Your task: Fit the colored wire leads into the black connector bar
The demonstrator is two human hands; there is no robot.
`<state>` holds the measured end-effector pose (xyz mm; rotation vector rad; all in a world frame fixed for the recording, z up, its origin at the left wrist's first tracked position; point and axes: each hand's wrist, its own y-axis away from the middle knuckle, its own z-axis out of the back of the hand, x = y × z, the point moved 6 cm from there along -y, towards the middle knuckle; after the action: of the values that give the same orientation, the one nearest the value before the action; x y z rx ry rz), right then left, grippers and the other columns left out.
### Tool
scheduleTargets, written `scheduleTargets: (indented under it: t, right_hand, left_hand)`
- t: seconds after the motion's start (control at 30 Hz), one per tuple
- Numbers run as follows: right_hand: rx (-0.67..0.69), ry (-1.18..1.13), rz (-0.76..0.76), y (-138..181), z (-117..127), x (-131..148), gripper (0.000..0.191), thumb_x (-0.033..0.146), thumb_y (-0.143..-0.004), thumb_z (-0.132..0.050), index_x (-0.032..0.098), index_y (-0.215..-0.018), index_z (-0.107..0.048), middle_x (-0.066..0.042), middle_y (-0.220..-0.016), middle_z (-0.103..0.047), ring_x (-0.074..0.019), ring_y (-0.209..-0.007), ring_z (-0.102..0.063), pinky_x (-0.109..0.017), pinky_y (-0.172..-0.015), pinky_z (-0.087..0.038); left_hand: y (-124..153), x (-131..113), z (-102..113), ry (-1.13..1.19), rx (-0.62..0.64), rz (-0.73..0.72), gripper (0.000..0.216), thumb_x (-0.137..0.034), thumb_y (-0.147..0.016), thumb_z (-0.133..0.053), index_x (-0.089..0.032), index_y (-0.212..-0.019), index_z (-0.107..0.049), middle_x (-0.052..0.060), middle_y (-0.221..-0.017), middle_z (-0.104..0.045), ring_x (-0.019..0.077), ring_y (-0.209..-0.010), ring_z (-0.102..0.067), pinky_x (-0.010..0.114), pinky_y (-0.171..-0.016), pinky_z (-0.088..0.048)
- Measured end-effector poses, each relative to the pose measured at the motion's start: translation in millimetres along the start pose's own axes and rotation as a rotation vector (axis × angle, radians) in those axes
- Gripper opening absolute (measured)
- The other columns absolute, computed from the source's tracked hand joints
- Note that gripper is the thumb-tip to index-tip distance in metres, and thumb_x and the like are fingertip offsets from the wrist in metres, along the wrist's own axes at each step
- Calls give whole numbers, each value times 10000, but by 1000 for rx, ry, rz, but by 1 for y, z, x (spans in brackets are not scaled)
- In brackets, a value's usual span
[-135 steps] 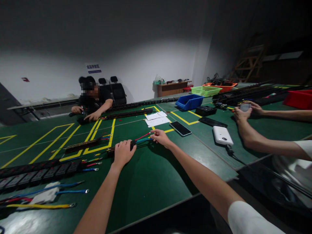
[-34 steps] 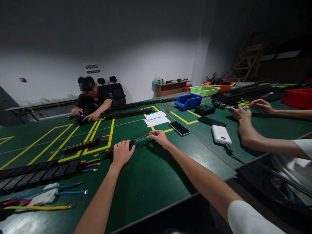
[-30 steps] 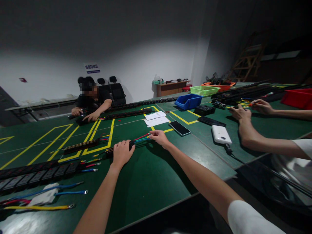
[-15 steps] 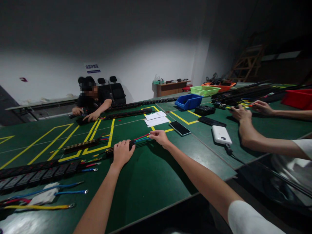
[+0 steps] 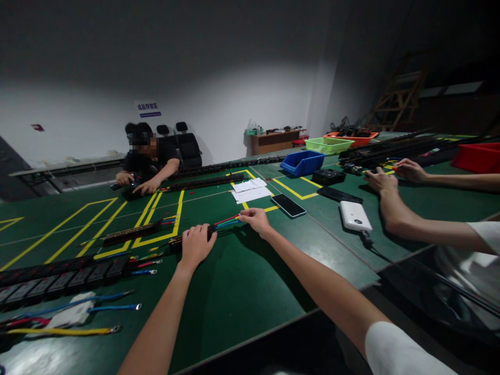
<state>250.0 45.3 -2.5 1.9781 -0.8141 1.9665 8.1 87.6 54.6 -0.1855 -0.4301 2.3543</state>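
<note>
My left hand (image 5: 196, 244) is closed over a dark strip-shaped assembly (image 5: 175, 242) just above the green table (image 5: 242, 291). From the strip's right end run red, blue and green wires (image 5: 226, 222). My right hand (image 5: 255, 220) pinches the far ends of these wires between thumb and fingers, so their tips are hidden. A similar dark strip with wires (image 5: 133, 233) lies to the left. Nearer to me are black modules (image 5: 74, 278) and thick cables with ring terminals, among them a blue cable (image 5: 113, 308) and a yellow cable (image 5: 62, 331).
White papers (image 5: 252, 190) and a phone (image 5: 288, 205) lie beyond my right hand. A white power bank (image 5: 355, 216) with a cord sits further right. Beside it a co-worker's hands (image 5: 383, 182) handle small parts. Blue bin (image 5: 302, 162) stands behind; another person (image 5: 148, 161) works across the table.
Both my hands stay in place on the strip and its wires. The co-worker's hands at right have shifted slightly left.
</note>
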Motion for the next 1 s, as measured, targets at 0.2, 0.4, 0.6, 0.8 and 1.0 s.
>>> scheduleTargets:
  t: [0.2, 0.4, 0.6, 0.8, 1.0]
  right_hand:
    - [4, 15, 22, -2, -1, -7, 392, 370, -606, -876, 128, -898, -776, -60, -792, -733, -177, -719, -656, -309, -676, -534]
    - [-13, 29, 38, -5, -2, -12, 376, 356, -619, -852, 129, -903, -759, -45, -767, -718, -166, -698, -641, -295, -662, -523]
    - [39, 62, 68, -3, -4, -11, 464, 355, -694, -807, 142, -1102, -746, -33, -801, -713, -169, -730, -644, -293, -676, -520]
    - [95, 103, 84, -2, -6, -9, 538, 342, -753, -763, 152, -1253, -704, -32, -835, -718, -156, -716, -621, -285, -659, -503]
    - [22, 118, 76, -2, -5, -10, 428, 340, -719, -787, 141, -1094, -738, -34, -831, -713, -161, -747, -643, -281, -684, -521]
  left_hand:
    - [0, 0, 0, 7, 6, 6, 480, -500, -1000, -375, -167, -1201, -655, 136, -1143, -723, 294, -1067, -647, 479, -974, -447]
    - [-1, 1, -1, -38, -8, 7, 474, -493, -994, -389, -163, -1208, -653, 144, -1139, -723, 312, -1067, -640, 488, -956, -440]
    - [0, -1, -1, -16, -2, 5, 478, -497, -999, -376, -164, -1205, -651, 142, -1145, -722, 306, -1070, -642, 479, -966, -439]
    - [0, -1, 1, -15, 19, 9, 472, -486, -998, -374, -168, -1215, -647, 142, -1158, -721, 306, -1080, -637, 475, -969, -442]
    - [0, 0, 1, 10, 16, 2, 485, -498, -1003, -358, -174, -1215, -651, 142, -1163, -720, 303, -1082, -642, 481, -977, -443]
